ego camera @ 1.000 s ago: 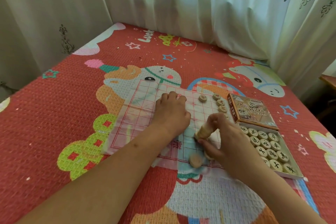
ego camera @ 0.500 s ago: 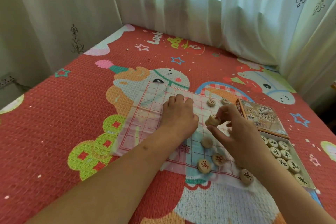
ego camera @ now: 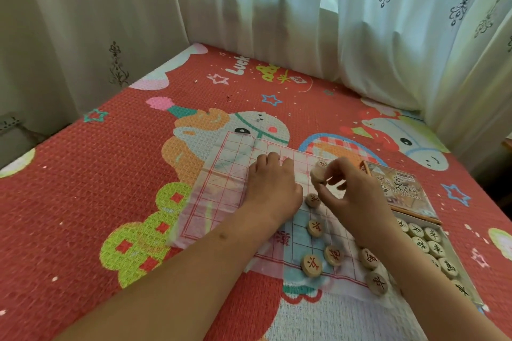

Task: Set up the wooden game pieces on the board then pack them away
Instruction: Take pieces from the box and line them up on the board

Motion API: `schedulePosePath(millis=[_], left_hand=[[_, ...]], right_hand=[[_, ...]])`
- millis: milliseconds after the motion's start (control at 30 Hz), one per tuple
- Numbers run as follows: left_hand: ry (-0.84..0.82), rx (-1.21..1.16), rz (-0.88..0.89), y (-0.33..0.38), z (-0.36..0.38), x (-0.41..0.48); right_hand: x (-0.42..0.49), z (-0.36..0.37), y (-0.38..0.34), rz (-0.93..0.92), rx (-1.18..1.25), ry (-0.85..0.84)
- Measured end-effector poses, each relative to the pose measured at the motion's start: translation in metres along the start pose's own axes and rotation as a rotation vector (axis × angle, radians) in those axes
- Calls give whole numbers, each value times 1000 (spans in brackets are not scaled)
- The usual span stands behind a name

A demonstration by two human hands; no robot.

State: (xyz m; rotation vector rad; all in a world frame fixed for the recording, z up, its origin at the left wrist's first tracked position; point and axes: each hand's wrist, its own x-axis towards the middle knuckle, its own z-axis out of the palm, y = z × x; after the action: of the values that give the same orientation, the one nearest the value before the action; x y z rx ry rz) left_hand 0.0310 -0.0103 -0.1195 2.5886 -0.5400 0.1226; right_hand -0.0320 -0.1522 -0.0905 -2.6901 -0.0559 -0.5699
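1. Soft, even daylight filters through the sheer curtains [ego camera: 360, 36] behind, brightest at the upper right gap.
2. Shadows on the mat [ego camera: 83, 202] are faint.
3. Wide-angle distortion bows the edges.
4. The right hand [ego camera: 357, 202] and its pinched wooden pieces [ego camera: 318, 174] look slightly motion-blurred.

"Luck" is printed on the mat [ego camera: 304, 108], far side. Red characters are marked on the near pieces [ego camera: 311, 264], not legibly.
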Motion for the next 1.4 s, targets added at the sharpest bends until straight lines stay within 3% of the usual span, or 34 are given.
schedulePosePath(millis=[100, 267, 533, 767, 967, 1100, 1400], left_hand=[[-1, 1, 1, 0, 0, 0], [-3, 13, 2, 0, 0, 0], [2, 11, 3, 0, 1, 0], [7, 7, 11, 0, 2, 0], [11, 12, 7, -1, 2, 0], [9, 13, 9, -1, 2, 1], [7, 29, 13, -1, 4, 2]], right_hand=[[20, 7, 4, 21, -30, 10], [32, 25, 14, 79, -102, -128], [41, 27, 19, 16, -167, -108], [65, 27, 21, 90, -117, 17], [80, 34, 23, 151, -224, -122], [67, 15, 23, 106, -191, -39], [-11, -26, 8, -138, -141, -152]])
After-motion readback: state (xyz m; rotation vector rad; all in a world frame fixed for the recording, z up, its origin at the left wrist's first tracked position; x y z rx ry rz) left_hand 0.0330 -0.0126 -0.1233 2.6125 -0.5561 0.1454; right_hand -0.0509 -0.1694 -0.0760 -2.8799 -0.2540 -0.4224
